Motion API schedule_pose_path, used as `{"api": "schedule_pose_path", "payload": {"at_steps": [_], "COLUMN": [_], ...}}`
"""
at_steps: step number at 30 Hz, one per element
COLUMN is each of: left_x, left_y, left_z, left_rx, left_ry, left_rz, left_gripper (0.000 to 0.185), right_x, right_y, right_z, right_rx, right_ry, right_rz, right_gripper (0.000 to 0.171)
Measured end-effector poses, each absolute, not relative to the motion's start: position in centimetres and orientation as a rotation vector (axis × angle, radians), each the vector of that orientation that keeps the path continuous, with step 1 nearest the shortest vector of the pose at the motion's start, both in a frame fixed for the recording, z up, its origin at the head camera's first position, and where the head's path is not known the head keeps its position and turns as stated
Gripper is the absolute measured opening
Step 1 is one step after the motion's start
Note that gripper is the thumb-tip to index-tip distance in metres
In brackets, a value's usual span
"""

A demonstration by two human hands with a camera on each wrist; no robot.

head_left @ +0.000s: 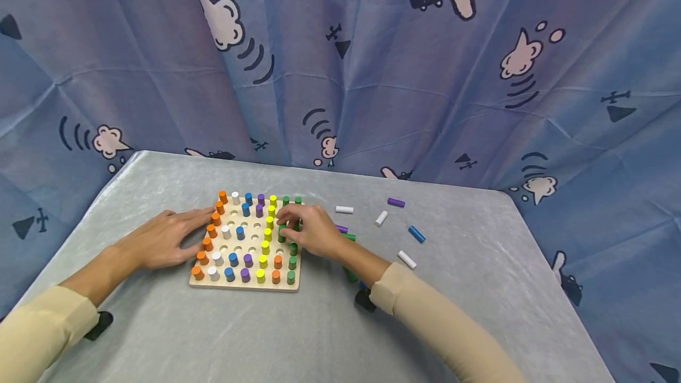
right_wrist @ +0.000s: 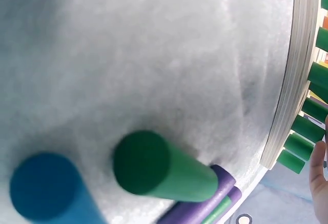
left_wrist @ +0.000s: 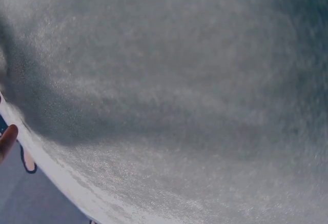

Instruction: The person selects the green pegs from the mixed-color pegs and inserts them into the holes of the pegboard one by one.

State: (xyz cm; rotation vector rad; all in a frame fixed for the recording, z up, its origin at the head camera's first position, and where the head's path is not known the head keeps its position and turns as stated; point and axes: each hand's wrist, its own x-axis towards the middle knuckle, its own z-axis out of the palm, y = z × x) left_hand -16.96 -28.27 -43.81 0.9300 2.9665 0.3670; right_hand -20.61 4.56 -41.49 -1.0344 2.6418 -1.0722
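Curtained tabletop booth: airplane-print curtain (head_left: 372,64), grey table (head_left: 479,288)

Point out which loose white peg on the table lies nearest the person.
The white peg on the table beside the right forearm; the other two lie farther back.

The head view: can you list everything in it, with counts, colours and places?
Wooden peg board: one, pale wood, centre of the table, standing pegs in orange, white, blue, purple, yellow and green columns.
Loose white pegs: three, lying right of the board.
Loose purple peg: one, far right.
Loose blue peg: one, right.
Table: one, grey cloth cover.
Curtain: blue, aeroplane print, behind.
Left hand: flat at the board's left edge.
Right hand: fingers pinching a green peg on the board.
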Motion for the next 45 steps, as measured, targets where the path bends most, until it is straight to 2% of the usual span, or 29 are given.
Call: {"api": "schedule_pose_path", "payload": {"at_steps": [10, 24, 32, 45], "left_x": [-17.0, -16.9, -16.9, -16.8], "left_y": [-28.3, -28.3, -28.2, -28.2], "left_z": [-43.9, -43.9, -43.8, -43.7], "left_rx": [0.933, 0.93, 0.936, 0.939], "left_ry": [2.971, 2.97, 2.976, 2.981], "left_rz": [0.369, 0.364, 0.362, 0.345], "left_gripper": [0.063, 0.062, 0.062, 0.062], "right_x": [-21.0, -22.1, -22.0, -21.6], "right_y": [5.6, 12.3, 15.8, 18.6], "right_z": [-40.5, -39.8, -40.2, -42.3], "right_rx": [-1.022, -0.935, -0.794, -0.776], "right_ry": [2.667, 2.767, 2.775, 2.724], "right_rz": [-1.08, -1.002, -0.965, -0.893], "right_gripper": [0.025, 0.023, 0.023, 0.031]}}
